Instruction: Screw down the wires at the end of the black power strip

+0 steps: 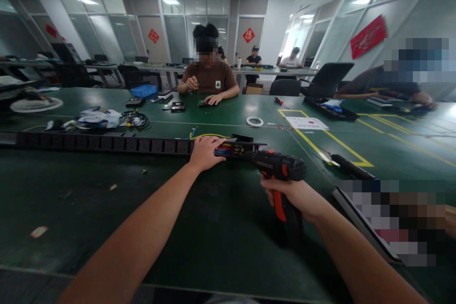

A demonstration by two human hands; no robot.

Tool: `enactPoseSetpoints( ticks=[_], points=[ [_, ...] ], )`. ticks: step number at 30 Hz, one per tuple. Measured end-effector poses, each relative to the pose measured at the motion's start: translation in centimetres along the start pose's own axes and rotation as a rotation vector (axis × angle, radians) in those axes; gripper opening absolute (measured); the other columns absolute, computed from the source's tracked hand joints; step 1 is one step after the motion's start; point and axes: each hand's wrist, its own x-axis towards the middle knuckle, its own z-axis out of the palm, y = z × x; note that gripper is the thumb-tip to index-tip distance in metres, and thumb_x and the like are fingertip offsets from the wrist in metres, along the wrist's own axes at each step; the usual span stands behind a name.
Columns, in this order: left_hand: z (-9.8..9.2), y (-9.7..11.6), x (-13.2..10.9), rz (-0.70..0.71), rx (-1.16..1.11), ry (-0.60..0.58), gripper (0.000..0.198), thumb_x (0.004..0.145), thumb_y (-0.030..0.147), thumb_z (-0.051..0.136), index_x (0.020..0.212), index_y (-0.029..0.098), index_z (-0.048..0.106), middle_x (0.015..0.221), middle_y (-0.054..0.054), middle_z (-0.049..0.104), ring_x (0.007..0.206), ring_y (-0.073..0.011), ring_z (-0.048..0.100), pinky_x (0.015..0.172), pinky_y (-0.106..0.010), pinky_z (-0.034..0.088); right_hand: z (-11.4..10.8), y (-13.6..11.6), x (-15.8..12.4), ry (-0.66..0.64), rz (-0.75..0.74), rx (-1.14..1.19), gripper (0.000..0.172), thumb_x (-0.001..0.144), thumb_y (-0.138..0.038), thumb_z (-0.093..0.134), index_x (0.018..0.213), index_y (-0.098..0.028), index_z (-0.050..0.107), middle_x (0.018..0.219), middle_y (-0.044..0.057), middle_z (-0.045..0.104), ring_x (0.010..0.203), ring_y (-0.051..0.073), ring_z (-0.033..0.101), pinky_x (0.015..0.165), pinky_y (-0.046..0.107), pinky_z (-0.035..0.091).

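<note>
A long black power strip [116,143] with a row of sockets lies across the green table. My left hand [205,153] is closed over it near its right end, the fingers on top and the thumb at the near side. Just right of that hand the casing is open, showing coloured wires [223,151] and a small metal-fitted part [238,149]. My right hand [292,193] grips a black and orange cordless drill [281,165] by its handle. The drill's nose points left at the strip's open end; whether its tip touches is hidden.
Behind the strip are a bundle of bags and cables [99,118], a blue basket [143,90] and a white ring-shaped roll [254,121]. A black pen-like tool [351,167] lies at right. Across the table a person [210,76] works on a small circuit board [203,103].
</note>
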Motion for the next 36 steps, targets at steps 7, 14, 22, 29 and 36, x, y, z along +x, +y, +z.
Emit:
enactPoseSetpoints(
  ticks=[7, 14, 22, 29, 36],
  points=[
    [0.11, -0.19, -0.01, 0.013, 0.001, 0.010, 0.069, 0.088, 0.053, 0.091, 0.151, 0.033, 0.070, 0.146, -0.008, 0.073, 0.139, -0.0366, 0.062, 0.118, -0.055, 0.038, -0.13, 0.12, 0.11, -0.019, -0.035, -0.007, 0.026, 0.071, -0.042, 0.084, 0.081, -0.021, 0.070, 0.062, -0.001, 0.067, 0.058, 0.019, 0.064, 0.060, 0.032, 0.050],
    [-0.17, -0.03, -0.03, 0.002, -0.007, -0.006, 0.069, 0.089, 0.053, 0.091, 0.152, 0.034, 0.070, 0.147, -0.007, 0.073, 0.140, -0.0363, 0.061, 0.118, -0.055, 0.037, -0.08, -0.08, -0.10, -0.014, -0.041, -0.020, 0.024, 0.071, -0.041, 0.082, 0.077, -0.021, 0.069, 0.061, 0.000, 0.067, 0.058, 0.019, 0.064, 0.062, 0.032, 0.053],
    [-0.32, 0.06, 0.01, -0.002, -0.020, -0.014, 0.069, 0.088, 0.050, 0.092, 0.152, 0.035, 0.070, 0.146, -0.008, 0.073, 0.141, -0.0369, 0.060, 0.120, -0.056, 0.036, -0.16, -0.02, -0.03, -0.027, -0.044, -0.025, 0.021, 0.073, -0.039, 0.080, 0.078, -0.021, 0.069, 0.061, -0.001, 0.066, 0.058, 0.019, 0.064, 0.061, 0.031, 0.052],
    [-0.43, 0.28, -0.02, -0.002, -0.003, -0.010, 0.070, 0.089, 0.051, 0.091, 0.153, 0.034, 0.070, 0.148, -0.007, 0.072, 0.140, -0.0369, 0.061, 0.118, -0.054, 0.037, -0.01, 0.00, 0.11, -0.006, -0.036, -0.039, 0.022, 0.067, -0.038, 0.077, 0.078, -0.022, 0.068, 0.058, -0.001, 0.065, 0.056, 0.019, 0.063, 0.058, 0.031, 0.050],
    [-0.03, -0.04, 0.00, 0.010, 0.006, 0.005, 0.069, 0.089, 0.052, 0.091, 0.152, 0.034, 0.070, 0.146, -0.007, 0.073, 0.139, -0.0366, 0.062, 0.117, -0.055, 0.037, 0.18, -0.29, -0.11, 0.006, -0.027, -0.022, 0.023, 0.065, -0.038, 0.078, 0.078, -0.022, 0.068, 0.058, -0.002, 0.065, 0.056, 0.019, 0.063, 0.057, 0.031, 0.049]
  ],
)
